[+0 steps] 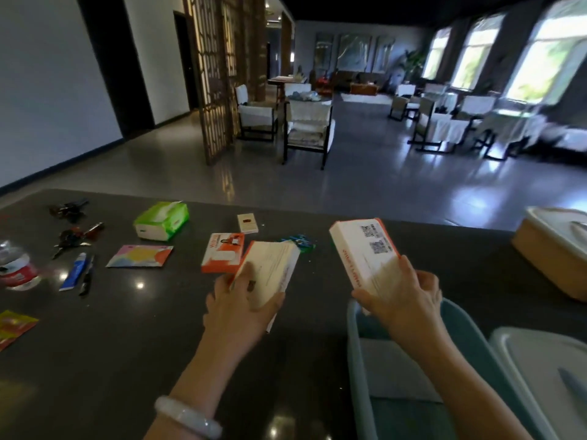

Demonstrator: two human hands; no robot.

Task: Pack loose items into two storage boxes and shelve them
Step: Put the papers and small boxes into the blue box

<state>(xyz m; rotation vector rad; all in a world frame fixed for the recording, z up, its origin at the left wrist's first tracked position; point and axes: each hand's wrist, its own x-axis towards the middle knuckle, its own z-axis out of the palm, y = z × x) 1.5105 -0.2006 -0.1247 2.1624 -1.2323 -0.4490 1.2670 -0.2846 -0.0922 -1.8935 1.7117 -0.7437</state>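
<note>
The left hand (244,308) has its grip closed round a flat white-and-orange cardboard box (270,273) above the dark glossy worktop (111,360). The right hand (405,300) grips a second white-and-orange box with a QR code (365,252), held above the open teal plastic storage box (355,328). A tan lidded storage box (546,249) sits at the worktop's far right.

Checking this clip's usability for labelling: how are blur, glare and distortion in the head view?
Head view: wide-angle bending curves the dark glossy countertop edge; bright windows are overexposed and smeared by motion blur; ceiling lights glare on the countertop; print on the white-and-orange box in the right hand is unreadable.
</note>
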